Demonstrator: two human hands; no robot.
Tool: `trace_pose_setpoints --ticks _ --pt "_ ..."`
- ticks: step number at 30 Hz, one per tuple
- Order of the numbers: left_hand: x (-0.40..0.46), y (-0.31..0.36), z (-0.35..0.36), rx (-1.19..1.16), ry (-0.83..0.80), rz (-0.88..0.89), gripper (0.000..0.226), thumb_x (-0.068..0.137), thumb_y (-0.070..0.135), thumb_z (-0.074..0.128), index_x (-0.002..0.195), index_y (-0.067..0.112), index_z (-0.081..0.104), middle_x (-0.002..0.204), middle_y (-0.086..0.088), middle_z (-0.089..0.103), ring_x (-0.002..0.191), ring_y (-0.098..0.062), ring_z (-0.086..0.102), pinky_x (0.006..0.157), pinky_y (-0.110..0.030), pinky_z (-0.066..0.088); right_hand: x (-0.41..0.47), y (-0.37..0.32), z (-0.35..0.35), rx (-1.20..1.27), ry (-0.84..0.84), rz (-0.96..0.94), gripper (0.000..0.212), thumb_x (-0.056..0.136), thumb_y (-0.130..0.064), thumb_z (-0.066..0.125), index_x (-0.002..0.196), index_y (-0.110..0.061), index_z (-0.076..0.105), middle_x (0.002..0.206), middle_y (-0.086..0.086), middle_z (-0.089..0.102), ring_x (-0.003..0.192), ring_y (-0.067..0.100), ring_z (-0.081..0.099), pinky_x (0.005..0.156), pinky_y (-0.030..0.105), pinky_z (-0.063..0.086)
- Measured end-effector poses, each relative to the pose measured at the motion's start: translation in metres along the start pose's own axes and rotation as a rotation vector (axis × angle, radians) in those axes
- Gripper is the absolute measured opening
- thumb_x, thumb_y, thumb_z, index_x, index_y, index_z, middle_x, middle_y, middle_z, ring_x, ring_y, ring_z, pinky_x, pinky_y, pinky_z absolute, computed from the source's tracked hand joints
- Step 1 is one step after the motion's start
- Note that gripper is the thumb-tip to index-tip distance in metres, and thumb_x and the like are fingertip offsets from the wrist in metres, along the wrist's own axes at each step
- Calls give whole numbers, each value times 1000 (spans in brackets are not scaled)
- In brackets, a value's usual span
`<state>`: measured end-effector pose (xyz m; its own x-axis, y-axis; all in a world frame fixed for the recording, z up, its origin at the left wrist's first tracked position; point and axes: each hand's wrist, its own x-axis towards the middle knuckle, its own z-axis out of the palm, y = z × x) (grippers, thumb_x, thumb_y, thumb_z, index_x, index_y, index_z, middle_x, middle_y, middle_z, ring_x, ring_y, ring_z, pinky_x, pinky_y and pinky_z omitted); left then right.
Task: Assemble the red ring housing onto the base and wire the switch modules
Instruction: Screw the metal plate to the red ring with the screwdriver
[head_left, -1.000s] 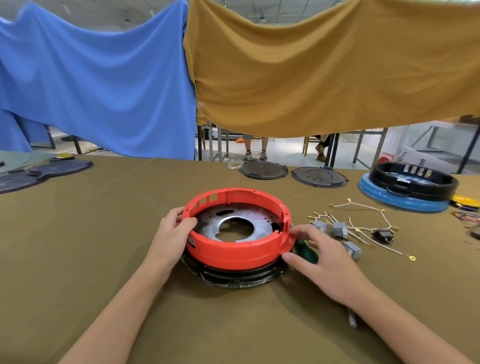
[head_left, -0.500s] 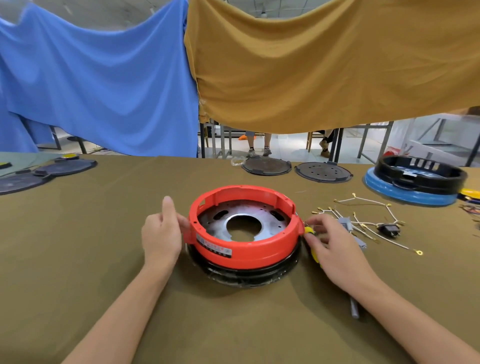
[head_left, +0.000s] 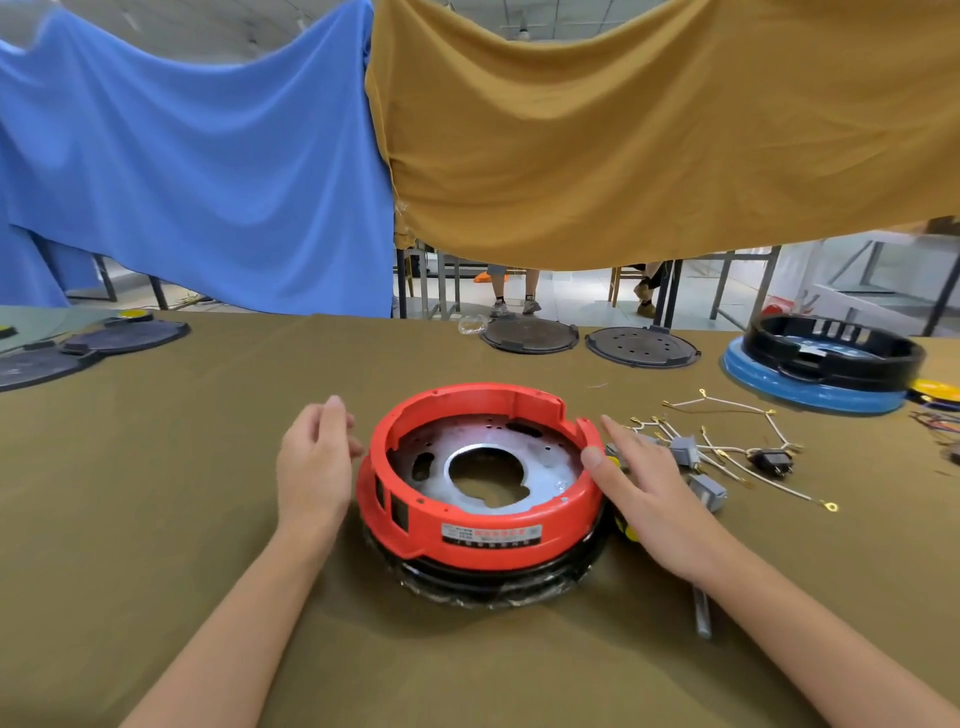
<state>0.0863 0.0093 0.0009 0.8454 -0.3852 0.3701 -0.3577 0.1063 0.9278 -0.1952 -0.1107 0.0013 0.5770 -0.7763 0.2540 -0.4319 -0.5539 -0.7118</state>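
A red ring housing (head_left: 480, 480) is seen seated on a black base (head_left: 498, 574) at the centre of an olive-covered table (head_left: 156, 519), a perforated metal plate (head_left: 485, 460) visible inside it. The left hand (head_left: 311, 467), fingers loosely extended, is held just beside the ring at nine o'clock; contact cannot be judged. The right hand (head_left: 649, 493) is spread flat at three o'clock, its thumb laid against the red rim, nothing gripped. Grey switch modules (head_left: 683, 451) and white wires (head_left: 727, 415) are scattered near two o'clock. A black ring on a blue disc (head_left: 821, 364) is set well apart, further out at two o'clock.
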Motion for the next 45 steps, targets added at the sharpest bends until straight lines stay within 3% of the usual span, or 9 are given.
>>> trace_pose_setpoints --ticks 5,9,11,17,21,24,36,42,45 --pt "-3 -2 7 -116 -370 -140 32 103 26 47 132 22 58 131 5 60 121 -13 56 107 -34 41 -7 -5 4 106 156 -67 49 82 -75 47 118 -42 53 107 -30 60 110 -8 53 86 13 41" --pt "-4 2 8 -151 -315 -160 19 95 13 51 96 18 70 87 7 73 83 -16 63 76 -33 50 2 -2 0 123 51 -69 28 97 -56 47 126 -53 46 110 -50 51 108 -26 46 82 1 36" --pt "-3 5 5 -138 -217 -143 18 95 16 50 85 16 66 71 8 67 73 -17 57 67 -32 44 8 0 -2 170 99 -24 35 101 -45 46 135 -40 49 123 -35 52 112 -15 49 92 10 34" --pt "-4 0 8 -165 -439 -218 37 102 23 45 138 25 53 132 3 59 121 -15 56 110 -38 40 0 1 0 249 145 -52 42 90 -67 45 120 -42 60 116 -25 63 112 -7 56 86 13 43" --pt "-6 -1 12 -191 -441 -190 21 86 23 52 96 31 69 94 2 73 88 -17 66 87 -41 49 4 3 1 256 57 -11 51 97 -53 48 145 -37 44 139 -30 46 126 -8 45 100 17 35" --pt "-8 -1 11 -157 -412 -202 15 75 32 51 76 35 65 70 5 67 65 -13 59 68 -38 47 11 4 0 249 25 30 47 103 -39 42 150 -35 38 145 -26 38 129 -9 35 90 1 29" --pt "-13 -3 14 -212 -455 -158 16 99 16 45 99 20 60 84 -3 67 69 -10 61 68 -32 47 6 1 -9 276 -52 11 52 100 -57 32 148 -39 38 140 -35 38 120 -28 34 95 -2 25" --pt "-17 -3 14 -252 -478 -163 21 103 25 44 111 14 59 103 -8 69 91 -18 64 86 -39 49 24 32 -51 2 464 197 36 99 -19 50 135 -21 54 129 0 59 113 9 56 93 31 46" --pt "-17 -5 13 -233 -478 -141 23 104 26 41 109 16 61 105 -7 70 94 -17 64 89 -40 49 27 61 -73 -388 422 475 49 93 -10 52 141 -13 44 138 17 46 127 32 40 105 46 37"
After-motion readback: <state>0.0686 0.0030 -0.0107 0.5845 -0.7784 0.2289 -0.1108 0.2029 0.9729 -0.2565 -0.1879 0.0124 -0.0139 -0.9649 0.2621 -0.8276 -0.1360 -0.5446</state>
